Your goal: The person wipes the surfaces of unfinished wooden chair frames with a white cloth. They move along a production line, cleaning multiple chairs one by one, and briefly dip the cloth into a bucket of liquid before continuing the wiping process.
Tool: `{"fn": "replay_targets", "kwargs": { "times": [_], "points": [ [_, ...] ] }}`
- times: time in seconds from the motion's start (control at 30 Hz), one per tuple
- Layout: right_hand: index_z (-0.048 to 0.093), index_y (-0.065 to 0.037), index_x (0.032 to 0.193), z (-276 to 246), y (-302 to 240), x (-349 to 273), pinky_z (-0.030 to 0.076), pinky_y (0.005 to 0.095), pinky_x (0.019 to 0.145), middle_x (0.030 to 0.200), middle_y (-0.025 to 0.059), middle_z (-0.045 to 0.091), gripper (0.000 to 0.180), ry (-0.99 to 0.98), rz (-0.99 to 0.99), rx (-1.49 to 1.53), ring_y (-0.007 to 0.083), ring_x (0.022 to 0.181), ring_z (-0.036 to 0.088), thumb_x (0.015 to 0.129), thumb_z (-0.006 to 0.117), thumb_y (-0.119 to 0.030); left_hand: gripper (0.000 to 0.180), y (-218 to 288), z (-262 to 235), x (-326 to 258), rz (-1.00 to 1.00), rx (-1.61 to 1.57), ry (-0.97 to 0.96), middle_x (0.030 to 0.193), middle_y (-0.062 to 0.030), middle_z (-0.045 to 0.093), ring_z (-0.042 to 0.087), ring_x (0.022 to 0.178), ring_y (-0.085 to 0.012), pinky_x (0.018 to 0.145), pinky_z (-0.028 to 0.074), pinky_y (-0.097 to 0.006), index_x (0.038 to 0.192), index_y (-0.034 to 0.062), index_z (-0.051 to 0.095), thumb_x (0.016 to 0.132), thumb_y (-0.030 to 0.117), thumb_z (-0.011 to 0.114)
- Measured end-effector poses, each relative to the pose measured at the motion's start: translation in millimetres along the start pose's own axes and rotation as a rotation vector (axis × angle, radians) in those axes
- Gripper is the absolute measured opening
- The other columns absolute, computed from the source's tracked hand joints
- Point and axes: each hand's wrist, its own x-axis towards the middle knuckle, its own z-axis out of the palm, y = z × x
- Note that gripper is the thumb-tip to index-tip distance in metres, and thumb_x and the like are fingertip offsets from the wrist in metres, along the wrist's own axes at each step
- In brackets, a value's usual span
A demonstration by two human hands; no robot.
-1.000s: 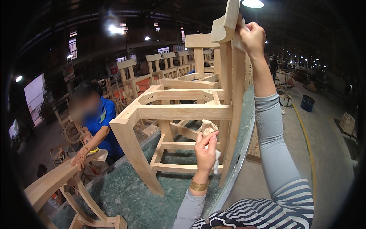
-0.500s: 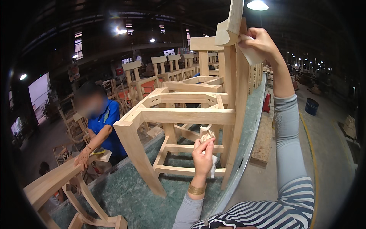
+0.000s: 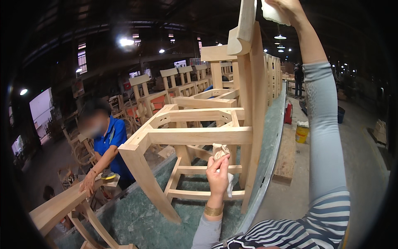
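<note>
A bare wooden chair frame (image 3: 199,136) without a seat stands on the green tabletop in front of me. My left hand (image 3: 217,178) is closed around a crumpled cream cloth (image 3: 221,150), in front of the chair's side rails. A white end hangs below the fingers. Raised high at the upper right, my right hand (image 3: 293,10) grips a pale folded sheet (image 3: 274,13); whether it is paper or cloth I cannot tell. This hand is apart from the chair's top rail (image 3: 241,39), and the frame edge cuts part of it off.
Across the table (image 3: 132,216), a co-worker in blue (image 3: 114,143) holds a yellow-edged sanding tool (image 3: 108,176) by another wooden frame (image 3: 62,197). More chairs (image 3: 170,79) stand behind. A yellow bucket (image 3: 302,133) and a red extinguisher (image 3: 288,113) are on the right.
My right hand has moved up and away from the chair's top rail with the pale sheet. My left hand keeps its hold on the cloth. The view has shifted slightly.
</note>
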Motion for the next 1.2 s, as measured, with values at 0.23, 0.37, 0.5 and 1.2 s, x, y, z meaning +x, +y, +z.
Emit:
{"fn": "replay_targets", "kwargs": {
  "times": [0.23,0.37,0.5,1.2],
  "points": [
    [0.061,0.0,0.083,61,2,-51,0.047,0.0239,0.051,0.07,0.0054,0.06,0.016,0.345,0.3,0.151,0.0096,0.06,0.057,0.076,0.062,-0.015,0.017,1,-12,15,0.005,0.01,0.058,0.081,-0.0069,0.056,0.049,0.079,-0.0132,0.073,0.039,-0.025,0.092,-0.0031,0.066,0.083,0.005,0.055],
    [0.058,0.002,0.071,83,18,-64,0.046,0.0286,0.058,0.066,0.009,0.061,0.023,0.473,0.277,-0.362,0.0128,0.061,0.056,0.069,0.064,-0.021,0.017,1,-12,10,-0.001,-0.008,0.022,0.083,-0.0074,0.056,0.05,0.08,-0.0135,0.073,0.038,-0.024,0.092,-0.0034,0.066,0.083,0.005,0.055],
    [0.057,0.003,0.067,88,20,-69,0.046,0.0294,0.055,0.06,0.0087,0.059,0.024,0.454,0.25,-0.326,0.0134,0.055,0.054,0.066,0.064,-0.02,0.017,-3,-22,11,-0.02,-0.002,0.027,0.084,-0.008,0.056,0.05,0.081,-0.014,0.074,0.038,-0.024,0.092,-0.0037,0.065,0.083,0.005,0.054],
    [0.057,0.001,0.072,77,8,-72,0.047,0.0302,0.053,0.065,0.0087,0.061,0.018,0.536,0.261,-0.171,0.0133,0.058,0.058,0.073,0.066,-0.015,0.016,8,-3,-9,-0.042,-0.048,-0.06,0.083,-0.0063,0.054,0.05,0.079,-0.0134,0.072,0.039,-0.024,0.092,-0.0034,0.065,0.083,0.006,0.056]
  ]
}}
